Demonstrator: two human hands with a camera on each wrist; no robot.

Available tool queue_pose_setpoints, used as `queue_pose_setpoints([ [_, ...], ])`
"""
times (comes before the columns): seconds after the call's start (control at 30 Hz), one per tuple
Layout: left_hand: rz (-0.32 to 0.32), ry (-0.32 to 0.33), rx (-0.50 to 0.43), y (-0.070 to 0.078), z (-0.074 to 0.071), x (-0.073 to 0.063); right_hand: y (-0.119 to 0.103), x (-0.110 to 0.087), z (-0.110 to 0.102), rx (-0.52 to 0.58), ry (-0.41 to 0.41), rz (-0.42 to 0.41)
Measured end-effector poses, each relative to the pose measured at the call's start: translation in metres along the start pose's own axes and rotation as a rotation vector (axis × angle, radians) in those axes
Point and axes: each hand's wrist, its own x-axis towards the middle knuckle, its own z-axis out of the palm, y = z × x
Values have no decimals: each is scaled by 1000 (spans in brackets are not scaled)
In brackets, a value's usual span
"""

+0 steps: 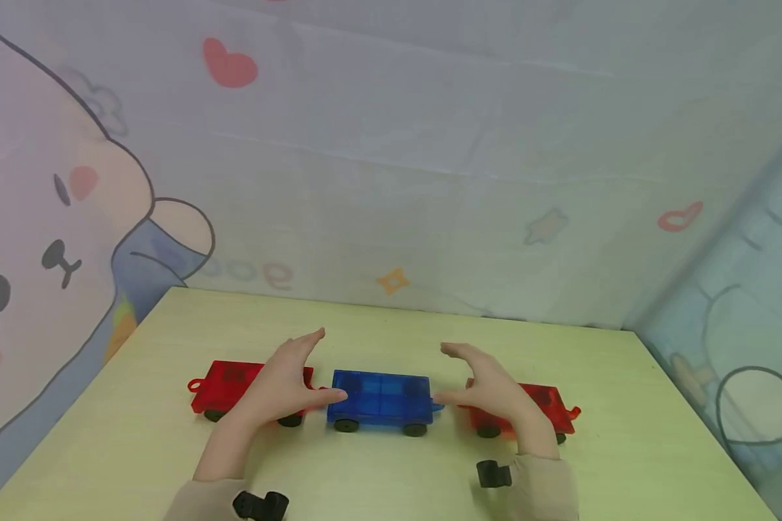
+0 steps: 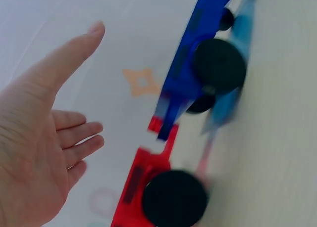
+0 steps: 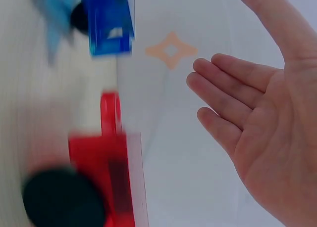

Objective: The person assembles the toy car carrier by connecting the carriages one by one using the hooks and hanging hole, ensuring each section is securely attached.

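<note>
A translucent blue toy train car (image 1: 391, 398) with black wheels stands in the middle of the table. To its left is a red toy train car (image 1: 224, 383), and to its right another red toy train car (image 1: 547, 399). My left hand (image 1: 280, 387) is over the left red car, thumb near the blue car's end. Over the right red car, my right hand (image 1: 495, 391) has its fingers spread, holding nothing. In the left wrist view, the left red car's coupling (image 2: 171, 140) overlaps the blue car's end piece. The right wrist view shows a gap before the right red car's coupling (image 3: 111, 111).
The cars stand on a pale yellow table (image 1: 365, 477). Behind it hangs a printed cloth (image 1: 430, 181) with hearts, stars and a cartoon animal; more cloth (image 1: 756, 304) lines the right side. Black wrist mounts (image 1: 261, 505) sit at both sleeves.
</note>
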Motion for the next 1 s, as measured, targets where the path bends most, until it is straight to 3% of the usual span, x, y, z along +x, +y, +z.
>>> queue_pose_setpoints([
  [0.27,-20,-47,4,17,24,7,38,-23,-28,-65,34,75],
  [0.53,-9,-91,35,25,37,8,76,-44,-46,-94,55,110],
  [0.73,26,-107,35,24,43,8,89,-50,-46,-85,3,128],
  [1.0,92,-149,-21,16,47,10,99,-51,-46,-57,-53,92],
])
